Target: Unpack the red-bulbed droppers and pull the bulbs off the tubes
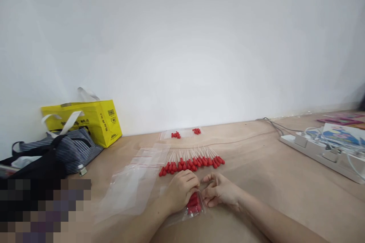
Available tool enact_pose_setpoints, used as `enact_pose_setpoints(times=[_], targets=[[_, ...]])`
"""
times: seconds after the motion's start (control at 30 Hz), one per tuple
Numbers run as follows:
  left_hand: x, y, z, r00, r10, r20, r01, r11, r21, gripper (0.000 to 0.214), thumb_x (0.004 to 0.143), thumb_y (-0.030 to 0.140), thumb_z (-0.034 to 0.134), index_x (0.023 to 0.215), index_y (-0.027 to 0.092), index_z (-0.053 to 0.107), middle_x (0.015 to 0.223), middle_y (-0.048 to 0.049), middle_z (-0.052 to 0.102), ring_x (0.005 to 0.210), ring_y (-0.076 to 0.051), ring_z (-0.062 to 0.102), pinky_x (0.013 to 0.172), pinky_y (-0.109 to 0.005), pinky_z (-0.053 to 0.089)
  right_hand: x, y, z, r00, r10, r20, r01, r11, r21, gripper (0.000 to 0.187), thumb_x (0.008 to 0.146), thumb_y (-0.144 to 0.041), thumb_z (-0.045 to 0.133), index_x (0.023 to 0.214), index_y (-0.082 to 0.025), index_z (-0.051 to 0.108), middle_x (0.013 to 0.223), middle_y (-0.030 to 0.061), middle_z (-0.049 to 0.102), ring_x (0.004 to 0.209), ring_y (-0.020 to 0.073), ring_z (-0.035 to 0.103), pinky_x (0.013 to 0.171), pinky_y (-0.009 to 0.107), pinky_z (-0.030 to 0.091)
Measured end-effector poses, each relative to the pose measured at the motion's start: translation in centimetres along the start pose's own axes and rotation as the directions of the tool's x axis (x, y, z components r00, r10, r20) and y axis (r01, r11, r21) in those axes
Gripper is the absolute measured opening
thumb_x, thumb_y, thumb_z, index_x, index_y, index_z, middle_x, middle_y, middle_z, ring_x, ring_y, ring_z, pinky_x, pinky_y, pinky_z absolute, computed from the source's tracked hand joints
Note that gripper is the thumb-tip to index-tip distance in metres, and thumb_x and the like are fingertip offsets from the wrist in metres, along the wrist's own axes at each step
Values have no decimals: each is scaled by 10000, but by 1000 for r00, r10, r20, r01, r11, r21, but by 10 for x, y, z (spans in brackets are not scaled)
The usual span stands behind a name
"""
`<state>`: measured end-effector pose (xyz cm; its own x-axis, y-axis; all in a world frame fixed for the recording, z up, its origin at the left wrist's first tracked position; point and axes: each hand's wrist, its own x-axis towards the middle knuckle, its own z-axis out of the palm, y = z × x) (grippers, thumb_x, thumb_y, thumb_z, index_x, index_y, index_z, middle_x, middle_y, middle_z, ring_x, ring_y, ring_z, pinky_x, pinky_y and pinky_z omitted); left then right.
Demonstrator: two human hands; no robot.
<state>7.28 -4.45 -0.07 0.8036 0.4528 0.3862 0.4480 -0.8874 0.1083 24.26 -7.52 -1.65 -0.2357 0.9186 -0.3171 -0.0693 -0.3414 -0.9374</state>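
Observation:
Both my hands rest on the brown table near its front edge, pinched on a small clear zip bag [194, 205] filled with red-bulbed droppers. My left hand [180, 191] curls over the bag's left side. My right hand [219, 191] grips its top right edge with fingers closed. Just beyond my hands lies a row of several loose droppers [191, 162] with red bulbs and clear stems. Further back, near the wall, lie filled clear bags of droppers [185, 134]. A stack of empty clear zip bags [137, 182] lies to the left of my hands.
A yellow tote bag [91, 120] and a striped bag [68, 148] sit at the left against the white wall. A white power strip [319, 152] with plugs and cables lies at the right, with colourful booklets [340, 133] behind it. A blurred patch covers the lower left corner.

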Motion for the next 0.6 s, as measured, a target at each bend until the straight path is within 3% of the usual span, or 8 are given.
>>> enact_pose_setpoints(times=[0.33,0.6], targets=[[1,1,-1,1000,2,-4,-2,1000,6,126,794,110,471,705,170,535,725,1,575,724,-137,473,671,-254,377,3,0,5,999,-19,-33,16,996,-82,462,456,-15,517,868,-154,359,466,-46,590,403,124,551,400,182,424],[1,0,-2,987,141,-82,-140,990,10,209,840,121,418,733,180,588,813,-13,612,764,-129,491,727,-261,384,0,-5,4,999,36,-20,-37,998,-47,503,457,-3,541,920,-122,385,502,-10,610,411,132,564,380,167,399]])
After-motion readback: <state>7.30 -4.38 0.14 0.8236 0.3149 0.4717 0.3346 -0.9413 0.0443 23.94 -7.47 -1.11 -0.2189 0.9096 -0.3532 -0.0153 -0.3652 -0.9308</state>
